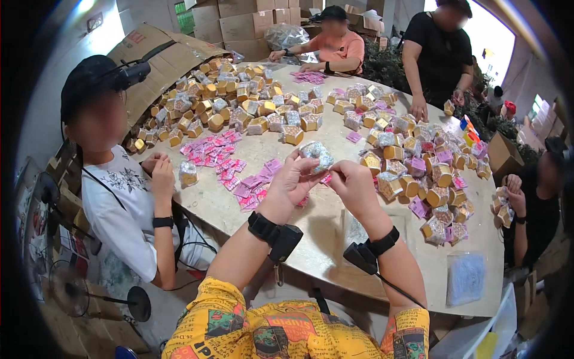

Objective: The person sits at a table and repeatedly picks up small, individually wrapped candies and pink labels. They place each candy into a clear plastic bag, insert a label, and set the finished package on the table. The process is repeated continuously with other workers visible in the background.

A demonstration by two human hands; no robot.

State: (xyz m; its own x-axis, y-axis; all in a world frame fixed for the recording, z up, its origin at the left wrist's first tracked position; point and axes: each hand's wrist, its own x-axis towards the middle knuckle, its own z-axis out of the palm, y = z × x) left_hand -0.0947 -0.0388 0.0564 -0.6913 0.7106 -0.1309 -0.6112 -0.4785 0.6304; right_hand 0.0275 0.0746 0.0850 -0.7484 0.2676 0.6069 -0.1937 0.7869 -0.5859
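Above the middle of the table, my left hand [292,179] is closed around a small glittery house-shaped ornament [317,155] with a whitish, silvery top. Close by on its right, my right hand [354,185] has its thumb and fingertips pinched together. A bit of pink shows between the hands, but I cannot tell whether the right fingers grip it or something too thin to see. Pink printed tags [218,158] lie scattered beyond my left hand. To the right of my hands is a pile of gold-and-white house ornaments [412,161], some with pink tags on them.
A larger heap of ornaments [239,96] fills the table's far left, against a cardboard sheet [143,54]. A clear bag [466,278] lies at the near right edge. Other people sit or stand round the table [287,251]. A fan [72,287] stands at lower left.
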